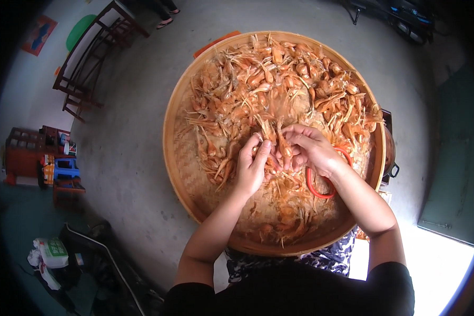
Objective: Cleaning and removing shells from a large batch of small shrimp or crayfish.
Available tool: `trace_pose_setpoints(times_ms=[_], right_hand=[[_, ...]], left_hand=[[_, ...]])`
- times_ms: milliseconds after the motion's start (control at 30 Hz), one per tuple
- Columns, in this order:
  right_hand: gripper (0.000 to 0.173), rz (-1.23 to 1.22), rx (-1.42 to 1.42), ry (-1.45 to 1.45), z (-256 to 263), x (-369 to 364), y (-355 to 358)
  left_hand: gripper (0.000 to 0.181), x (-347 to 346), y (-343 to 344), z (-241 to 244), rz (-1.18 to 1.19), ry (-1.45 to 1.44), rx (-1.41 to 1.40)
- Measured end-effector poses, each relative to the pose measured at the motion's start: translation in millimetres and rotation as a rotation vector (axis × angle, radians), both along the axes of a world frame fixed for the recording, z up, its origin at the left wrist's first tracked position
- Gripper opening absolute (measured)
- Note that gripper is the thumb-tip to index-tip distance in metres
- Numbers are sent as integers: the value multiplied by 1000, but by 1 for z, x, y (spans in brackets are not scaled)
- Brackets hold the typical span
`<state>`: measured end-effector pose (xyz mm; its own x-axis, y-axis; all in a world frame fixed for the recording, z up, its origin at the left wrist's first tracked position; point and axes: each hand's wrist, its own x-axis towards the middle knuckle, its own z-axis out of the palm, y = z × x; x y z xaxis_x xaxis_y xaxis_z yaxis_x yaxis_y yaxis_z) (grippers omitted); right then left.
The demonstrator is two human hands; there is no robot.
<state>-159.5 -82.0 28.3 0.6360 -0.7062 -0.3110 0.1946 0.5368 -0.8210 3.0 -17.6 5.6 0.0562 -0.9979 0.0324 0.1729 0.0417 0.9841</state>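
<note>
A wide round woven bamboo tray [187,158] lies before me, heaped with dried shallots [260,75] in papery orange-brown skins. My left hand [252,164] pinches a shallot [268,132] between thumb and fingers, its dry top pointing away from me. Close beside it, my right hand [310,148] holds another shallot [285,150] by the fingers, stem upward. The two hands nearly meet over the tray's middle. Under my right wrist curves a red loop [320,194], perhaps a scissors handle; the wrist hides part of it, and no blade shows.
Loose skins [286,217] lie on the near part of the tray. To the right stands a pot with a black handle [395,170]. Wooden furniture [91,67] and a blue plastic stool [66,168] line the left. Another person's feet [165,23] and a motorcycle [410,19] are at the far side.
</note>
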Motion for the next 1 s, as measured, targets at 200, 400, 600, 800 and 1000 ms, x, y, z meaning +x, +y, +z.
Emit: trace_pose_setpoints(times_ms=[200, 400, 600, 800, 1000], right_hand=[[20, -25, -170, 36, 6, -3, -1], [14, -20, -198, 46, -1, -1, 0], [14, -32, -227, 45, -10, -1, -1], [13, -124, -225, 52, -10, 2, -1], [18, -215, -214, 96, -4, -2, -3]], left_hand=[[20, 2, 0, 3, -48, -91, 0], [23, 1, 1, -4, -89, -104, -3], [23, 1, 1, 3, -122, 243, 236], [13, -2, 0, -3, 65, -125, -157], [11, -1, 4, -1, 8, -21, -93]])
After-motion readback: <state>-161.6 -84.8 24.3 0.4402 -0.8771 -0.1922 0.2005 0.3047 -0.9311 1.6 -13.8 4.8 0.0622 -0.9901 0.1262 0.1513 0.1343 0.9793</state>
